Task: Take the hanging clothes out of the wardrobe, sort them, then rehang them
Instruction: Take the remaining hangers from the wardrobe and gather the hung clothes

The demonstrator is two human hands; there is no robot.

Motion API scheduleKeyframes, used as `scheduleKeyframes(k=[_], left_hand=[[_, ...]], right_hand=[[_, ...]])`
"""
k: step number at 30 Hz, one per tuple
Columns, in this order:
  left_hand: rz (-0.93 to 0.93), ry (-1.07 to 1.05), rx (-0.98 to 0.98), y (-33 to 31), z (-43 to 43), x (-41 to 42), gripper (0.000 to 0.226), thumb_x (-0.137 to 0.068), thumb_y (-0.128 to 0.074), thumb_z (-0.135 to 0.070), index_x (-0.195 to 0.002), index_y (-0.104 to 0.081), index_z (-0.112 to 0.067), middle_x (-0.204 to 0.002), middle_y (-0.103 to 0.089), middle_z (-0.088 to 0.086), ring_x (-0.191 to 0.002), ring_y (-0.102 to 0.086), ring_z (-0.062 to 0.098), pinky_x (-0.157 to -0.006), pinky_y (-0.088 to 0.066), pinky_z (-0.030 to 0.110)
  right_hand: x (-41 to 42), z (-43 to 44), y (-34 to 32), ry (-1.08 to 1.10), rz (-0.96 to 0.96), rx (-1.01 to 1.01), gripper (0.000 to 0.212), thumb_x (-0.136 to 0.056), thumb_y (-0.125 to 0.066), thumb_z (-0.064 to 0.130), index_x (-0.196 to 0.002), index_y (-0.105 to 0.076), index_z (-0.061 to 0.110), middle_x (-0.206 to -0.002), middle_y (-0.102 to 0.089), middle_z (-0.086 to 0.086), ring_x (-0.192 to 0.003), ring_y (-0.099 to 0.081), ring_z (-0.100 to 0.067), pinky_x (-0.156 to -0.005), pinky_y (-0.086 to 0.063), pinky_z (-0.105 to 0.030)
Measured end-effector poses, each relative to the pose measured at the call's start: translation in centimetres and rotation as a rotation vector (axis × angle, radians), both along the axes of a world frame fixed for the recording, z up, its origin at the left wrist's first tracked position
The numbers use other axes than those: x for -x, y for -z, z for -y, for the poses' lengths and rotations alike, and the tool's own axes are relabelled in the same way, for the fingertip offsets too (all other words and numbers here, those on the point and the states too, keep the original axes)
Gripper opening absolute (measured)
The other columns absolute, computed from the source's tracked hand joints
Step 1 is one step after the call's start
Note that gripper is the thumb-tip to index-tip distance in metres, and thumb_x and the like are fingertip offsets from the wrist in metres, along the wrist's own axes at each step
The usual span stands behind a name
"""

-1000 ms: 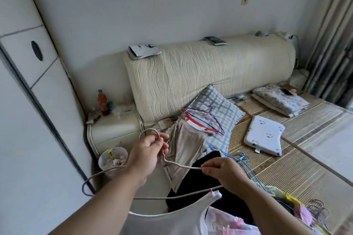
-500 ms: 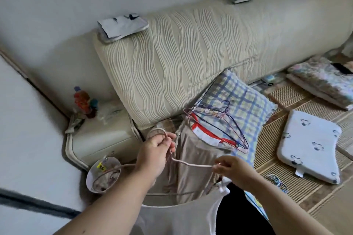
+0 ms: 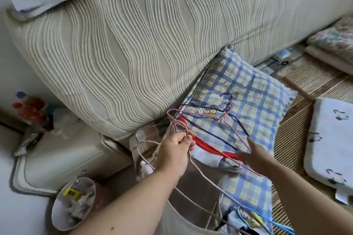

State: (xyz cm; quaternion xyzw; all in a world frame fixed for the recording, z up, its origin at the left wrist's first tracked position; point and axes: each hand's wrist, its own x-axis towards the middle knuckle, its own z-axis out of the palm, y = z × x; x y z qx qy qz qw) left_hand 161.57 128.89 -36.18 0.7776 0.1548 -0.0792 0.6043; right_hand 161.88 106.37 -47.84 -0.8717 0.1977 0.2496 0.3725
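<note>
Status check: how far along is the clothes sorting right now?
Done: clothes are out, a taupe garment lying beside the plaid pillow, and bare hangers are piled on that pillow. In hand: the left hand grips a beige wire hanger by its hook; the right hand, open, reaches toward the pile. Left: nothing here is rehung, and the wardrobe is out of view.

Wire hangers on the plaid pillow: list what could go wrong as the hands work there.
1. The left hand grips the beige wire hanger right beside the pink wire hanger of the pile; their wires could snag.
2. The pink one, the dark blue wire hanger and the red hanger lie crossed on the plaid pillow. The open right hand reaches toward them, and lifting one may drag the rest.
</note>
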Motion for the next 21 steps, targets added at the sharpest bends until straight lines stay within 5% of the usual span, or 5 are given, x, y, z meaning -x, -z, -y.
scheduleKeyframes(k=[7, 9, 13, 19, 21], left_hand=[[0.082, -0.004, -0.285, 7.0, 1.8, -2.6, 0.02, -0.091, -0.059, -0.024, -0.103, -0.072, -0.015, -0.092, -0.073, 0.004, -0.087, -0.067, 0.02, -0.084, -0.054, 0.036], [0.09, 0.016, -0.291, 7.8, 1.9, -3.0, 0.018, -0.091, -0.059, -0.024, -0.102, -0.073, -0.017, -0.089, -0.073, 0.001, -0.086, -0.067, 0.019, -0.081, -0.055, 0.035], [0.041, 0.009, -0.22, 8.8, 1.3, -3.6, 0.015, -0.094, -0.056, -0.016, -0.098, -0.07, -0.014, -0.075, -0.067, -0.007, -0.068, -0.061, 0.003, -0.061, -0.048, 0.015], [0.027, 0.012, -0.238, 7.5, 0.2, -2.6, 0.014, -0.093, -0.055, -0.015, -0.093, -0.069, -0.018, -0.079, -0.069, -0.006, -0.077, -0.065, 0.006, -0.062, -0.049, 0.011], [0.035, 0.018, -0.264, 6.5, 0.0, -2.3, 0.014, -0.093, -0.056, -0.019, -0.094, -0.07, -0.02, -0.081, -0.07, -0.006, -0.084, -0.067, 0.014, -0.075, -0.055, 0.027]], right_hand=[[-4.9, 1.8, 8.3, 0.198, -0.069, 0.026, 0.089, -0.077, -0.071, 0.045, -0.141, -0.024, 0.004, -0.14, -0.037, -0.021, -0.122, -0.043, -0.036, -0.102, -0.04, -0.045], [-6.0, 1.4, 8.4, 0.199, -0.049, 0.036, 0.082, -0.082, -0.068, 0.04, -0.143, -0.021, 0.009, -0.134, -0.042, -0.021, -0.118, -0.046, -0.038, -0.098, -0.04, -0.044], [-7.0, 1.2, 8.3, 0.15, 0.044, 0.051, 0.021, -0.095, -0.046, 0.025, -0.112, -0.053, 0.014, -0.089, -0.057, -0.01, -0.069, -0.052, -0.022, -0.065, -0.044, -0.032], [-4.3, 0.9, 5.4, 0.33, 0.184, -0.269, 0.022, -0.095, -0.049, 0.013, -0.112, -0.063, 0.017, -0.068, -0.051, -0.001, -0.048, -0.039, -0.014, -0.04, -0.032, -0.019], [-3.4, 0.4, 3.6, 0.28, 0.227, -0.26, 0.018, -0.094, -0.053, 0.022, -0.108, -0.065, 0.022, -0.068, -0.054, 0.002, -0.051, -0.041, -0.012, -0.049, -0.033, -0.023]])
